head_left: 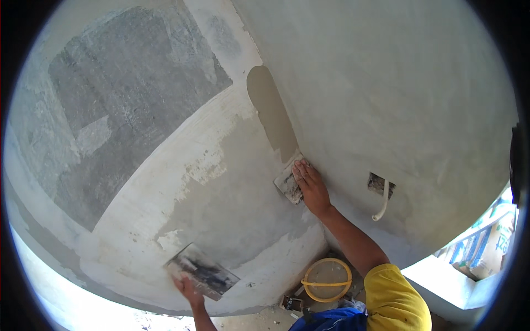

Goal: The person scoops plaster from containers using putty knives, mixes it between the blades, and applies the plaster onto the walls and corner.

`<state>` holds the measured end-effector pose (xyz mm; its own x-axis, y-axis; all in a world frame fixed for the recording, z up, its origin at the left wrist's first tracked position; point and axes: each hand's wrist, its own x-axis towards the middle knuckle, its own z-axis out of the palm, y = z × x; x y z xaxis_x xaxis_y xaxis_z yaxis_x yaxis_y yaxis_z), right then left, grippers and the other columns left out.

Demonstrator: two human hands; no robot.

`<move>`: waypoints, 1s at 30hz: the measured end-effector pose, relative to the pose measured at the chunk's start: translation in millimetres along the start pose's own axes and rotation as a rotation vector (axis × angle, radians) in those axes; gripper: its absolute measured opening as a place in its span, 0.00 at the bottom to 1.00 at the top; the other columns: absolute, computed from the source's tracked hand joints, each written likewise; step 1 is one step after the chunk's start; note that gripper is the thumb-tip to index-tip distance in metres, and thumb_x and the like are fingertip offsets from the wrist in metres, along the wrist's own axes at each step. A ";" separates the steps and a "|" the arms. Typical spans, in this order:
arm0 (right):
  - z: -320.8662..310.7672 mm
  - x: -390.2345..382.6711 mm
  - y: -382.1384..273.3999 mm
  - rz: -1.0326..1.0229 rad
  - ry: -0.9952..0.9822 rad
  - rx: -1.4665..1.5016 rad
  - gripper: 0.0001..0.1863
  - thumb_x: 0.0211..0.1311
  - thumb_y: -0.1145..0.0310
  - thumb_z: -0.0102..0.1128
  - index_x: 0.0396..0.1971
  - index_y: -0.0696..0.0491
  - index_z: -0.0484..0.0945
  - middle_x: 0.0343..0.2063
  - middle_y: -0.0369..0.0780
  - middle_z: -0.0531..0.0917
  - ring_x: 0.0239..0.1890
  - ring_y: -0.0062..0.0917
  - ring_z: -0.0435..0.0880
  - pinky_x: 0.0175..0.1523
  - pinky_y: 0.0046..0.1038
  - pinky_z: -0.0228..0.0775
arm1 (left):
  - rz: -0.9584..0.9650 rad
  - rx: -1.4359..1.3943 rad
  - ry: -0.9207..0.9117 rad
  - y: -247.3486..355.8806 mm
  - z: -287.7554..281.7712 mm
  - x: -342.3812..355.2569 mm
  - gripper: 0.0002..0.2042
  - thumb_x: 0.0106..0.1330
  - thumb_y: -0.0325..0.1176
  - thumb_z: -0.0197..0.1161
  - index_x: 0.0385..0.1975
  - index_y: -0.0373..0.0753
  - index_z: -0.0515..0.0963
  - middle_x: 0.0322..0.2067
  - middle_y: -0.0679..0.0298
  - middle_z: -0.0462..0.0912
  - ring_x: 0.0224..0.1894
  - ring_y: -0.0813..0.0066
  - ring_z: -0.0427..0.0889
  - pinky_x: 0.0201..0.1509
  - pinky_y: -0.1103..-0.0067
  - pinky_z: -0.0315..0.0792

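Note:
My right hand (pixel 312 187) presses a broad putty knife (pixel 286 186) against the wall beside the inner corner. Its fingers lie over the blade, and the handle is hidden under the palm. Just above the knife, a darker strip of wet putty (pixel 271 113) runs up along the corner. Lower left, my left hand (pixel 189 288) grips a wide flat steel trowel (pixel 205 273) by its near edge. Dark and pale smears mark the trowel's face, which is held out in front of the wall. Between the two tools, the left wall (pixel 215 212) shows grey putty with rough white patches.
A large dark grey bare patch (pixel 132 94) covers the upper left wall. On the right wall, a pale conduit (pixel 381 208) sticks out of a square box hole (pixel 376 182). Below stands a bucket with a yellow rim (pixel 327 299). Printed sacks (pixel 490 251) lie beyond the right wall's edge.

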<state>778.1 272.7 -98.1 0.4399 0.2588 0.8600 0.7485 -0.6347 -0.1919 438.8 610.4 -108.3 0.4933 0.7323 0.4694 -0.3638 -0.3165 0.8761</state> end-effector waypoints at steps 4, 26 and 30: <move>-27.2 -34.6 -23.9 0.025 -0.068 0.204 0.28 0.57 0.78 0.49 0.61 0.56 0.65 0.63 0.45 0.65 0.66 0.39 0.62 0.69 0.40 0.54 | -0.395 -0.240 -0.192 3.5 49.3 -43.3 0.23 0.70 0.40 0.48 0.60 0.33 0.63 0.53 0.55 0.71 0.54 0.63 0.71 0.59 0.68 0.65; -130.8 -117.1 -125.2 1.309 -0.144 1.268 0.20 0.56 0.78 0.50 0.51 0.59 0.71 0.46 0.46 0.78 0.51 0.36 0.77 0.59 0.44 0.67 | 0.237 -0.032 -0.084 76.3 117.3 -104.6 0.30 0.68 0.41 0.55 0.60 0.29 0.49 0.51 0.52 0.65 0.52 0.70 0.67 0.57 0.76 0.62; -142.1 -101.0 -156.4 1.615 -0.240 2.043 0.19 0.54 0.79 0.49 0.48 0.59 0.70 0.40 0.43 0.79 0.45 0.35 0.79 0.53 0.43 0.72 | 0.562 0.225 -0.154 38.1 87.6 -129.4 0.24 0.68 0.35 0.49 0.58 0.28 0.54 0.51 0.51 0.69 0.46 0.69 0.71 0.54 0.75 0.65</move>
<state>546.0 242.5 -87.8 0.7216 0.6471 -0.2461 -0.6884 0.6329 -0.3543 430.4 450.7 -126.1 0.3894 0.3265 0.8613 -0.4337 -0.7599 0.4842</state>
